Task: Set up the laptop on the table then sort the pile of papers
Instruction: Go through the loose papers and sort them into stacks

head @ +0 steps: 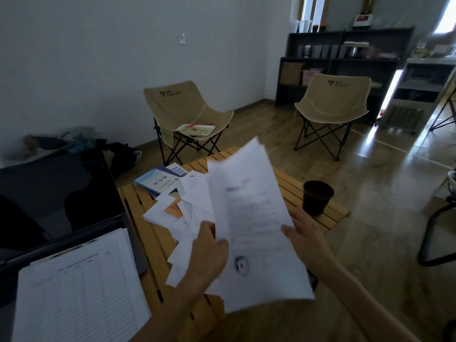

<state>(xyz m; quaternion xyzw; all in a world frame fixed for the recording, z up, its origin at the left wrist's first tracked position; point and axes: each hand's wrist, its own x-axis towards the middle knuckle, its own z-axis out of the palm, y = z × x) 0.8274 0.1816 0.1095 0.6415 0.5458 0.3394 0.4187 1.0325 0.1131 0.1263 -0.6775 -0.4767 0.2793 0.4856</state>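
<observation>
The left hand (209, 250) is pinching the left edge of a printed sheet (256, 225), thumb on the front and the other fingers hidden behind the paper. The right hand (306, 235) is gripping the same sheet at its right edge, thumb lying on the front. The sheet is standing raised and tilted above the tabletop (328, 218); its print is blurred, and only a round dark stamp near its lower part is showing.

Just behind the left hand, a loose pile of papers (182, 211) is lying fanned on the wooden slats, one with an orange patch. Beyond it a blue booklet (160, 181) is bearing handwritten-style characters too small to read. To the left of the hands, the open laptop (61, 193) is standing with its dark screen up, a lined table sheet (79, 287) resting over its keyboard. Beyond the right hand a dark cup (317, 197) is standing upright. Farther off, two beige folding chairs (187, 114) are carrying a logo; the nearer one is reading "WATER CLEAR".
</observation>
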